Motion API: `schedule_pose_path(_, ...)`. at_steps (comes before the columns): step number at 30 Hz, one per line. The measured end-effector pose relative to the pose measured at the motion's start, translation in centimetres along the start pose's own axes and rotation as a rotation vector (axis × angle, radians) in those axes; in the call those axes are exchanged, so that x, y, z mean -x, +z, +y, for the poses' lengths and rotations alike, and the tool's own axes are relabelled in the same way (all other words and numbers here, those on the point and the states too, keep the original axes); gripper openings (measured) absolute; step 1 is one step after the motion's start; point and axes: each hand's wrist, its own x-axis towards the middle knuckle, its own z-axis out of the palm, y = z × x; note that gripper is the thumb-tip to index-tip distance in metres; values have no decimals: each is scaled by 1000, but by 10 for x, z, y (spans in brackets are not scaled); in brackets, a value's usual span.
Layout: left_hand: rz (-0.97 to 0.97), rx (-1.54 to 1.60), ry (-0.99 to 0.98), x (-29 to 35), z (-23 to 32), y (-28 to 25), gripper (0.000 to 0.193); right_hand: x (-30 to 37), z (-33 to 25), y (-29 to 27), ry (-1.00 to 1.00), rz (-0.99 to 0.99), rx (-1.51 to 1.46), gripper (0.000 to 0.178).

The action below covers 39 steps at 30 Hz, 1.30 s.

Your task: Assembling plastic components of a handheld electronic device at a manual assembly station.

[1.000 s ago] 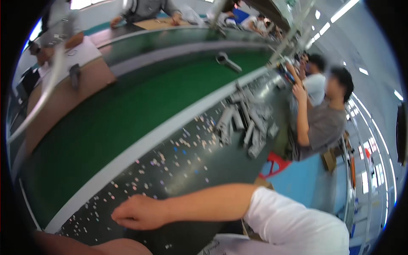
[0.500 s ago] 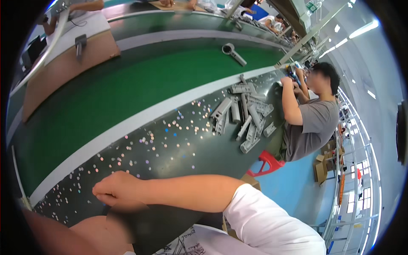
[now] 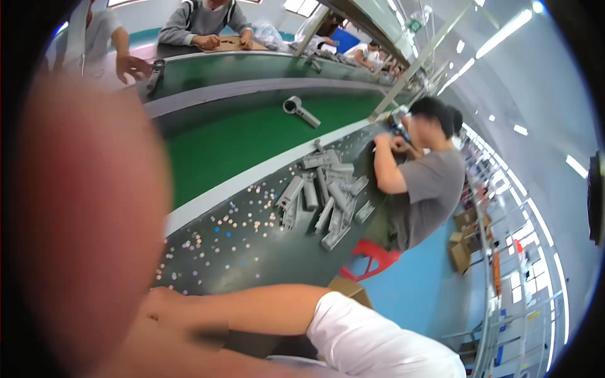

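Observation:
My left hand [image 3: 94,201] is raised very close, a large blurred shape over the left side. Its fingers are smeared, so their position and anything held are unclear. My right hand [image 3: 169,307] is low over the near edge of the dark worktable [image 3: 277,261], its forearm coming in from the lower right under a white sleeve. The left arm partly covers it, hiding its fingers. Just beyond it, small round coloured dots [image 3: 217,230] are scattered over the tabletop. A heap of grey plastic housings [image 3: 324,189] lies farther right, out of reach of both hands.
A green conveyor belt [image 3: 233,138] runs beyond the worktable, carrying a grey ring-headed part [image 3: 302,112]. At right a person in a grey shirt [image 3: 435,189] works beside a red stool [image 3: 372,259]. Across the belt sit other people, one in a grey sweatshirt [image 3: 183,25].
My left hand has come up close, covering the left side. My right hand sits lower in view and is more covered. The view has shifted, bringing people across the belt into sight.

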Motion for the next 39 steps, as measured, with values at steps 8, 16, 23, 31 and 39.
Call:
schedule_pose_path(8,32,-108,-45,-5,48,-25,35,-13,-8,6,-41,2,-31,10)
schedule_pose_path(16,-50,-388,-766,43,17,12,26,-8,-8,-7,96,-96,73,23)
schedule_pose_path(23,-901,-1105,-558,182,-4,-32,22,-6,8,7,-4,-17,14,19)
schedule_pose_path(31,-858,-934,-663,173,-18,-49,21,-1,2,1,-15,-16,86,18)
schedule_pose_path(39,-871,-930,-688,180,-13,-54,21,-5,-5,1,32,-81,99,20)
